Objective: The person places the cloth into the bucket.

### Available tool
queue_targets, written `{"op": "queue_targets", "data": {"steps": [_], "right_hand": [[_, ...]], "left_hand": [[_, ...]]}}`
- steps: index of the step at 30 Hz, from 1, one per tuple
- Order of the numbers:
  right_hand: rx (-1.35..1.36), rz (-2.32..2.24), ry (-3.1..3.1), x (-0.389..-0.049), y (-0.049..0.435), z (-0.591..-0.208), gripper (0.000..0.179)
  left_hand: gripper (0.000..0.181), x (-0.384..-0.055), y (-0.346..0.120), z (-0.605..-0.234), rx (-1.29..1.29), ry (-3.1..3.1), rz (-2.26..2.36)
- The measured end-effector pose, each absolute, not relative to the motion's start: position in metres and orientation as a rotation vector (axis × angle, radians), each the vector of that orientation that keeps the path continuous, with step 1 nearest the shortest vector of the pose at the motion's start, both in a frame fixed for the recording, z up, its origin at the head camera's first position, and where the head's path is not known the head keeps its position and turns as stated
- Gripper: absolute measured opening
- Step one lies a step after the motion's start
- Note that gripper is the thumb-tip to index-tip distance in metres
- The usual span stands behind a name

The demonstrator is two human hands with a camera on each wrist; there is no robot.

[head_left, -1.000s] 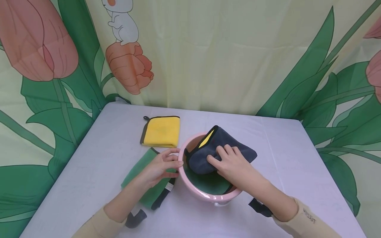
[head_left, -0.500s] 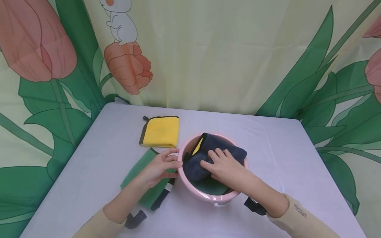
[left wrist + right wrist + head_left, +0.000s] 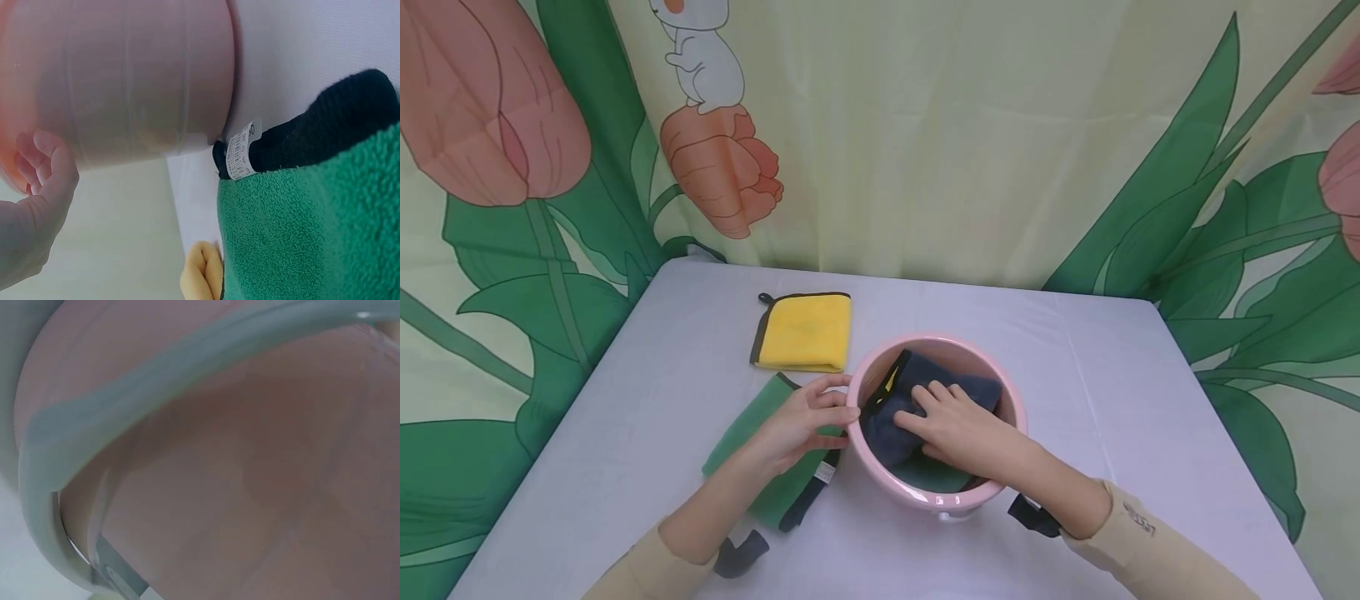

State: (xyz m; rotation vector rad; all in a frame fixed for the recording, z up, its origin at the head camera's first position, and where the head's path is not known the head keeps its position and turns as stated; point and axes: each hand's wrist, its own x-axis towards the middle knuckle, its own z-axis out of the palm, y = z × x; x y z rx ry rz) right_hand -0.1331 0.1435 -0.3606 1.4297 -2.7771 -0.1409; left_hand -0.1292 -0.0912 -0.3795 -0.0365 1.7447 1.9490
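Observation:
In the head view, a pink bucket (image 3: 936,500) stands on the table. My right hand (image 3: 958,429) reaches into it and pinches a folded navy towel (image 3: 887,437) with black edging and a bit of yellow lining. Under that towel lies a green cloth (image 3: 928,475) at the bucket's bottom. My left hand (image 3: 808,421) touches the bucket's left rim, its fingers spread against the outer wall. The left wrist view has these fingertips (image 3: 47,140) on the bucket's side. Only the bucket's wall (image 3: 262,487) and a pale curved band show in the right wrist view.
A folded green towel (image 3: 771,446) with a dark edge and white label lies beneath the left forearm. Behind it is a folded yellow towel (image 3: 805,333) with a loop. The table (image 3: 1112,375) has a white cover; a printed curtain (image 3: 925,167) hangs behind.
My right hand has lowered the navy towel leftward and down, from above the rim to inside the bucket. My left hand stays at the rim.

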Motion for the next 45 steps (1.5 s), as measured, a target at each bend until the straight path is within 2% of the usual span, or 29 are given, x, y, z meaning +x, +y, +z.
{"op": "queue_targets", "data": {"steps": [32,40,45], "right_hand": [[1.508,-0.218,-2.923,-0.135,0.145,-0.368,0.054],[1.501,0.071,-2.789,-0.137,0.152,-0.352,0.050],[1.308,0.374,-2.660,-0.139,0.165,-0.332,0.047]], "left_hand": [[0.053,-0.129,-0.091,-0.379,-0.042,1.755,1.943],[0.051,-0.128,-0.090,-0.380,-0.056,1.765,1.945],[0.052,-0.127,-0.091,-0.380,-0.047,1.759,1.950]]}}
